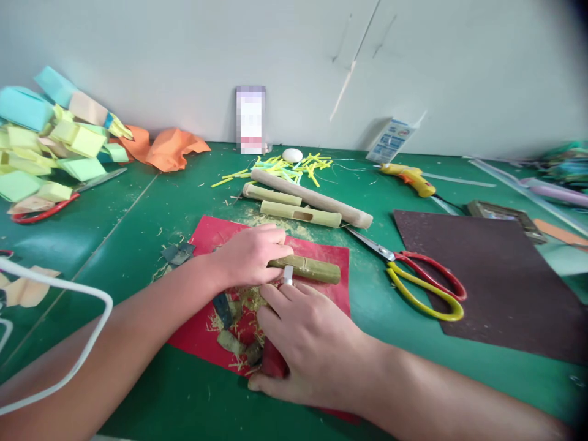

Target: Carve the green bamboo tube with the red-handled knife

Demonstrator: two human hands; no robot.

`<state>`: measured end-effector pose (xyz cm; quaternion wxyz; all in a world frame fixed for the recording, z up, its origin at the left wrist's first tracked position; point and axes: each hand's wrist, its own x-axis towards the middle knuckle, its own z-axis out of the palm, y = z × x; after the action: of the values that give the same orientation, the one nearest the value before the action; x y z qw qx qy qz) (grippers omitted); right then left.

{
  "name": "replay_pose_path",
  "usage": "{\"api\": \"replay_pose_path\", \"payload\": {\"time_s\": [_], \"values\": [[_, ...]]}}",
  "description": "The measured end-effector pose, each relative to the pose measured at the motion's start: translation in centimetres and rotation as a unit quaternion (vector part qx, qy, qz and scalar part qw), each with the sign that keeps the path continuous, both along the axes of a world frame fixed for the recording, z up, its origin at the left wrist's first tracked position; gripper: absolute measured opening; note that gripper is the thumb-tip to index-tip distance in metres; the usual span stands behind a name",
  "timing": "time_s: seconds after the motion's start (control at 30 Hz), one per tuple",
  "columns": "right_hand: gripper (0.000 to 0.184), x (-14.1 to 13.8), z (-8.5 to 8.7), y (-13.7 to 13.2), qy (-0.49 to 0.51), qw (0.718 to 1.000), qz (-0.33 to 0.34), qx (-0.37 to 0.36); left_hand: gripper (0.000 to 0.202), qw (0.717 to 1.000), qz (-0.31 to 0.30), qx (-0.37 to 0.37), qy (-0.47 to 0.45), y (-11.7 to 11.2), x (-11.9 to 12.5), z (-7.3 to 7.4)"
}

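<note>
My left hand point(250, 254) is closed over one end of a green bamboo piece point(312, 269) and presses it onto a red sheet point(321, 254). My right hand point(305, 343) grips a red-handled knife point(274, 362); its short metal blade point(288, 275) touches the bamboo from the near side. Pale shavings and bark strips point(239, 324) lie on the red sheet between my hands.
More bamboo pieces point(301, 214) and a wooden stick point(312, 197) lie behind the sheet. Red-and-yellow scissors point(422, 278), a dark brown sheet point(491, 282) and a yellow glue gun point(408, 177) are at right. Folded paper boxes point(50, 141) pile up at left.
</note>
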<state>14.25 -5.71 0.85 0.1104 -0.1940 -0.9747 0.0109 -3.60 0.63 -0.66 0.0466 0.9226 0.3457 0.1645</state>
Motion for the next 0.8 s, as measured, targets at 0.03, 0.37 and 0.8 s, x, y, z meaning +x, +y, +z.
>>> {"api": "replay_pose_path", "payload": {"time_s": [0.03,0.37,0.8], "values": [[0.059,0.0,0.0,0.0,-0.004,1.0,0.001,-0.004,0.018,1.0,0.0,0.0,0.001,0.0,0.0,0.0],[0.057,0.1,0.5,0.4,-0.036,0.998,0.009,-0.06,0.016,1.0,-0.001,-0.002,-0.007,0.1,0.0,-0.1],[0.046,1.3,1.1,2.8,0.241,0.954,0.089,-0.152,0.034,0.997,-0.007,-0.06,-0.049,0.3,-0.1,-0.4]]}}
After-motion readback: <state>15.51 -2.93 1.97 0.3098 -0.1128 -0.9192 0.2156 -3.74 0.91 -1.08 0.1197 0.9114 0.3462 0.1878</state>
